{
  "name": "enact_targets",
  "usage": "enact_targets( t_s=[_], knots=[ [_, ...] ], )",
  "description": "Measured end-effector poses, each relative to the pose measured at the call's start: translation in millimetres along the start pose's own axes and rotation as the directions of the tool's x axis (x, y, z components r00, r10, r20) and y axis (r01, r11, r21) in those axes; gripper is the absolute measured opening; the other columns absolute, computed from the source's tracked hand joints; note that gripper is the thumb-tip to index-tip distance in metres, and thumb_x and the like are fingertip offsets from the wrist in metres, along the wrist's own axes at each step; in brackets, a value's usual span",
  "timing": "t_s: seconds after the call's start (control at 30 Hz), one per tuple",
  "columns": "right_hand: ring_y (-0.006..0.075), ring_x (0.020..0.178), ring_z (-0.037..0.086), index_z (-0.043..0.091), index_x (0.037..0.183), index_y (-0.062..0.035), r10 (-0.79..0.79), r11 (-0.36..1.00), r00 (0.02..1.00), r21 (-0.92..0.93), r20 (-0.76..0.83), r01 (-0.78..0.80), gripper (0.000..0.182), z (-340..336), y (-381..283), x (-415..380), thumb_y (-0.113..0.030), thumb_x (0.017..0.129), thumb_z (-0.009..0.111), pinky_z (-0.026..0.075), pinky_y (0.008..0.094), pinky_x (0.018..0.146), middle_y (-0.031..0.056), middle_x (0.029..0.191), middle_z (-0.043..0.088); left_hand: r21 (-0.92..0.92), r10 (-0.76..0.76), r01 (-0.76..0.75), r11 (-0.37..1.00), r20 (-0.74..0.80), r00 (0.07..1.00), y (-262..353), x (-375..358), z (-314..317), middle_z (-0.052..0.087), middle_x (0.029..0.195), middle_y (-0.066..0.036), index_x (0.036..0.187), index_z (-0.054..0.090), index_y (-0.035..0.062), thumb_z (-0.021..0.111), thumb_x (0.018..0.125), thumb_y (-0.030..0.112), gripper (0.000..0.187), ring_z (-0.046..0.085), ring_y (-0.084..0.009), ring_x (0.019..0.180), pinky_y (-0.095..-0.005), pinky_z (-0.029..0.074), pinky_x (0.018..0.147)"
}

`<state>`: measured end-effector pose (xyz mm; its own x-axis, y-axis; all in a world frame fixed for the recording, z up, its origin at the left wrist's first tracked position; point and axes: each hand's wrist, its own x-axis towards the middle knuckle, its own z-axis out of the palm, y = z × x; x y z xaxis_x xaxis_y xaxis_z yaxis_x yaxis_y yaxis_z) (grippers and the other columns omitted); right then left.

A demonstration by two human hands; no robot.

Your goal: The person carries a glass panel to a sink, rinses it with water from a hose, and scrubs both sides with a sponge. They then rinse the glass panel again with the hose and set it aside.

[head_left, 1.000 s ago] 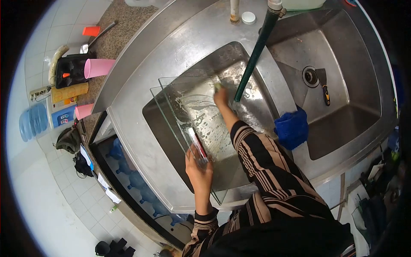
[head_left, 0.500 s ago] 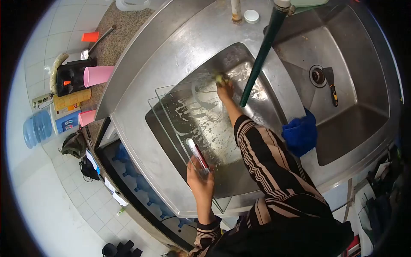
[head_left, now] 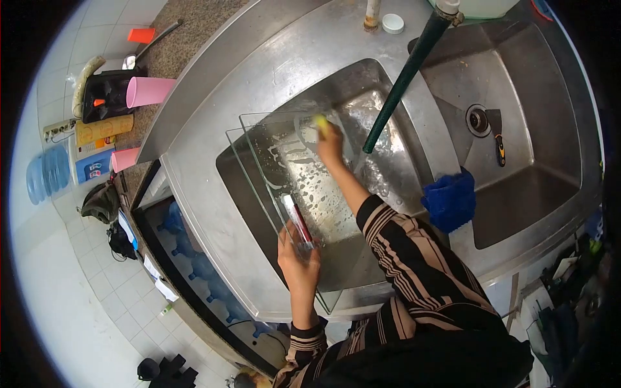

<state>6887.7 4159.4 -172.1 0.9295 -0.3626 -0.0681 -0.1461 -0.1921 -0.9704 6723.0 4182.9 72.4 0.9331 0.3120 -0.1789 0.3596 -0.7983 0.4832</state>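
Observation:
A clear glass panel (head_left: 259, 169) with raised edges stands tilted over the left basin (head_left: 381, 187); wet streaks and drops show through it. My left hand (head_left: 299, 262) grips its lower left part, beside a red and white label strip (head_left: 297, 221). Near the panel's upper part, my right hand (head_left: 330, 146) is closed on a small yellow sponge (head_left: 321, 121), pressed against the glass. A dark green hose (head_left: 407, 81) hangs into the basin just right of my right hand.
A blue cloth (head_left: 449, 202) lies over the divider between the basins. The right basin holds a scraper (head_left: 498, 137) beside the drain (head_left: 477, 120). A white lid (head_left: 392, 24) sits behind, and pink cups (head_left: 150, 92) stand on the granite counter at left.
My right hand has moved left across the glass with the sponge. My left hand keeps its hold on the panel, and the whole view has shifted slightly.

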Motion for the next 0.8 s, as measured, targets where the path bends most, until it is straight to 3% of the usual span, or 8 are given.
enact_targets(
  t_s=[0.13,0.23,0.37,0.47,0.6,0.67,0.73,0.8],
  knots=[
    [0.0289,0.091,0.041,0.052,0.104,-0.0018,-0.216,0.96,0.954,0.221,0.206,0.17,0.024,-28.1,-110.2,-15.1,-0.013,0.083,0.053,0.035,0.037,0.082,0.0145,0.1,0.047,-0.053,0.031,-0.032,0.998,-0.017,0.999,0.1,0.8,0.9,0.051,0.109,-0.02,0.111,0.05,-0.0043,0.066,0.068,0.002,0.046,0.053,-0.0339,0.098,-0.035,0.044,0.083],
    [0.0278,0.092,0.041,0.05,0.112,-0.0017,-0.432,0.887,0.879,0.27,0.202,0.374,0.031,-56.2,-101.1,-48.8,-0.012,0.083,0.051,0.034,0.0374,0.083,0.0129,0.102,0.046,-0.031,0.056,-0.056,0.998,-0.014,0.998,1.0,3.8,-2.3,0.052,0.109,-0.019,0.111,0.05,-0.0043,0.065,0.068,0.002,0.046,0.054,-0.0339,0.097,-0.0353,0.044,0.083],
    [0.0318,0.105,0.038,0.048,0.114,-0.0013,-0.098,0.995,0.98,0.052,0.173,0.09,0.034,-33.1,-65.1,-33.7,-0.022,0.088,0.045,0.031,0.0404,0.09,0.0164,0.112,0.041,-0.04,0.022,-0.022,0.999,0.002,1.0,-10.1,2.5,-2.2,0.052,0.108,-0.019,0.11,0.05,-0.0044,0.065,0.068,0.002,0.046,0.054,-0.0336,0.097,-0.0354,0.044,0.082],
    [0.0296,0.108,0.037,0.048,0.114,-0.0003,-0.263,0.911,0.963,0.345,0.06,0.227,0.033,-16.4,-109.5,-10.4,-0.021,0.089,0.044,0.03,0.0383,0.091,0.0155,0.116,0.041,-0.048,0.069,-0.07,0.996,-0.015,0.997,-10.0,2.9,-3.0,0.052,0.108,-0.019,0.11,0.049,-0.0045,0.066,0.068,0.002,0.046,0.054,-0.0338,0.096,-0.0356,0.045,0.082],
    [0.0279,0.106,0.04,0.049,0.116,-0.0007,-0.543,0.757,0.82,0.528,0.182,0.384,0.032,-42.5,-147.8,-23.8,-0.017,0.088,0.045,0.032,0.0365,0.092,0.0116,0.119,0.043,0.003,0.076,-0.076,0.997,-0.019,0.997,-14.9,3.7,0.6,0.052,0.108,-0.019,0.11,0.049,-0.0045,0.066,0.067,0.003,0.047,0.054,-0.0339,0.096,-0.0358,0.045,0.082],
    [0.0281,0.113,0.039,0.049,0.116,0.0017,-0.57,0.768,0.789,0.491,0.23,0.412,0.033,-51.0,-138.1,-30.9,-0.016,0.089,0.044,0.03,0.0352,0.095,0.0143,0.121,0.041,-0.027,0.095,-0.095,0.995,-0.021,0.995,-13.0,3.9,-0.1,0.052,0.108,-0.019,0.111,0.049,-0.0042,0.067,0.067,0.003,0.048,0.054,-0.0343,0.096,-0.0361,0.044,0.082],
    [0.029,0.106,0.04,0.05,0.114,-0.0001,-0.435,0.807,0.86,0.538,0.266,0.242,0.031,-36.6,-130.5,-21.5,-0.016,0.088,0.045,0.033,0.0368,0.092,0.0119,0.119,0.043,-0.021,0.081,-0.081,0.997,-0.011,0.997,-13.1,4.5,-0.9,0.052,0.108,-0.02,0.111,0.049,-0.0042,0.067,0.067,0.003,0.048,0.054,-0.0344,0.096,-0.0363,0.044,0.082],
    [0.0277,0.106,0.041,0.051,0.113,-0.0003,-0.401,0.863,0.896,0.406,0.191,0.3,0.031,-26.7,-135.0,-0.5,-0.019,0.089,0.045,0.033,0.0367,0.092,0.0116,0.118,0.044,-0.01,0.07,-0.07,0.998,0.005,0.998,-12.9,2.3,-1.9,0.052,0.108,-0.02,0.111,0.049,-0.0041,0.067,0.066,0.003,0.049,0.054,-0.0345,0.096,-0.0365,0.044,0.082]
  ],
)
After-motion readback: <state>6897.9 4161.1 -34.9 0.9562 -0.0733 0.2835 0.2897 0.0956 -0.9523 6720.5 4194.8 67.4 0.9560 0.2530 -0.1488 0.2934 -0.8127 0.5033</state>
